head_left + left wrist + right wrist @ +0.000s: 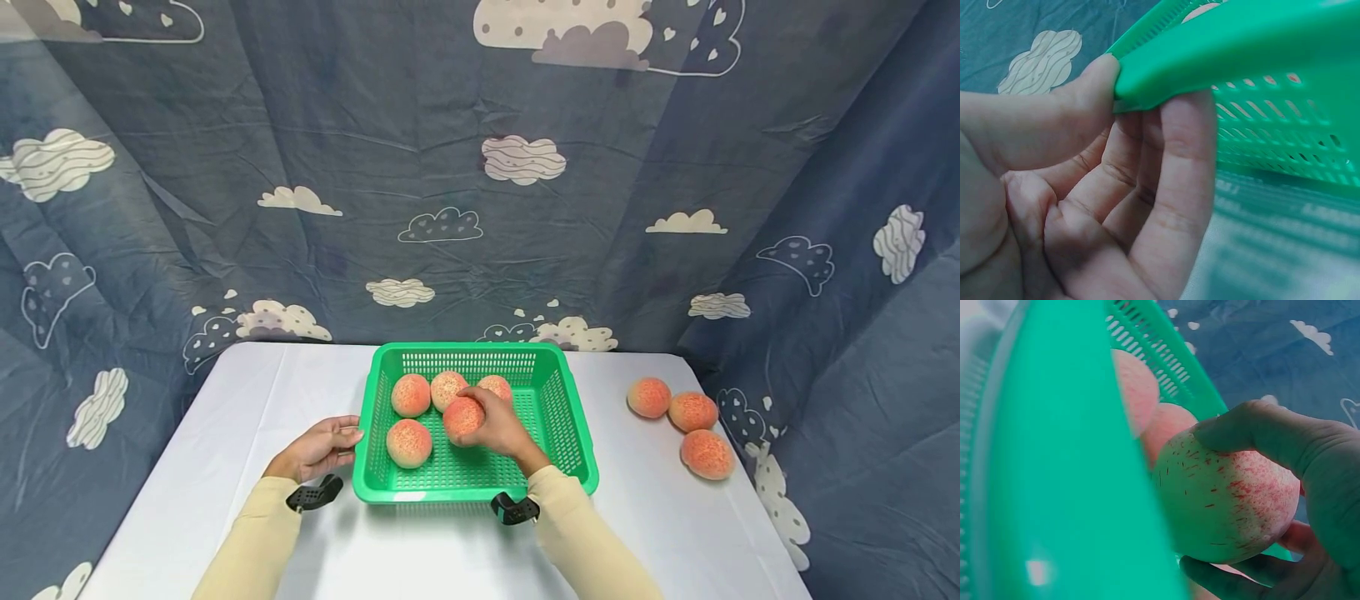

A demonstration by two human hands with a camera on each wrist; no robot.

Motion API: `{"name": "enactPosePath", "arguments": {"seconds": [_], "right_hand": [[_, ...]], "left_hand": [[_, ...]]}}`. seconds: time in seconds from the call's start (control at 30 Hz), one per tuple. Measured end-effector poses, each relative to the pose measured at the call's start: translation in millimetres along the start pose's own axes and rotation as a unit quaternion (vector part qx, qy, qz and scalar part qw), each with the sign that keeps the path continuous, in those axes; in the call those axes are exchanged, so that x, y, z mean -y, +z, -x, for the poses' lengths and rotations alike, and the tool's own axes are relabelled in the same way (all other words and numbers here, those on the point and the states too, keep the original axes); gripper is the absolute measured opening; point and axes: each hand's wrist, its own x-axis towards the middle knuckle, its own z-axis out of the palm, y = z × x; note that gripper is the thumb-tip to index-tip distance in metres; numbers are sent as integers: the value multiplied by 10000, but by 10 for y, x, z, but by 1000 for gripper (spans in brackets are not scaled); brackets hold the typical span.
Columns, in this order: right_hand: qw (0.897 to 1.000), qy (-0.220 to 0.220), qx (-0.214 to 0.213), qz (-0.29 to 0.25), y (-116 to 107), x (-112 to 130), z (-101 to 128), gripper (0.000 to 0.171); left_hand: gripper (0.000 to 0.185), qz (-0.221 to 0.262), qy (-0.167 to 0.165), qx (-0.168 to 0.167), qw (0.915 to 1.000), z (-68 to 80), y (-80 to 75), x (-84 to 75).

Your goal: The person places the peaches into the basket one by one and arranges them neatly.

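On the counter (675,533), near the middle of its far edge, stands a green basket (450,496) with perforated walls and a solid rim. The left hand (321,447) is at the basket's left side. Its grip is clamped on the rim: the thumb bears against the edge, and fingers are set beneath the lip, as the left wrist view shows. The right hand (498,425) is over the interior of the basket. Its grip is clamped on one held peach (462,417), with the thumb on one side and fingers on the opposite side. Contact between the held peach and the basket floor cannot be determined.

Four further peaches lie in the basket: a back-left peach (411,395), a back-middle peach (448,389) just beside it, a back-right peach (495,387) partly covered by the right hand, and a front-left peach (409,443). Three outer peaches (708,455) lie in a close group on the counter, well apart from the basket on the right. Each forearm has a pale sleeve (258,533) and a black strap (315,493). A dark cloth (442,108) with cloud prints hangs behind the counter.
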Motion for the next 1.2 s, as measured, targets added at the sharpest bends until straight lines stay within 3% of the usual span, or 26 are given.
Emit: {"name": "enactPosePath", "arguments": {"seconds": [0.33, 0.63, 0.73, 0.87, 1.2], "right_hand": [[9990, -53, 289, 350, 214, -40, -40, 70], [9944, -257, 10, 1023, 322, -37, -17, 66], [9930, -30, 72, 1174, 348, -38, -18, 67], [9926, 243, 213, 1170, 363, -26, -27, 71], [9944, 149, 43, 1046, 325, -23, -2, 66]], "left_hand": [[41, 0, 17, 36, 10000, -9, -3, 13], [41, -20, -25, 0, 10000, -10, -4, 6], [42, -30, -21, 30, 10000, -7, -5, 3], [41, -48, 3, 52, 10000, -3, -8, -1], [39, 23, 17, 42, 10000, -2, 1, 2]]}}
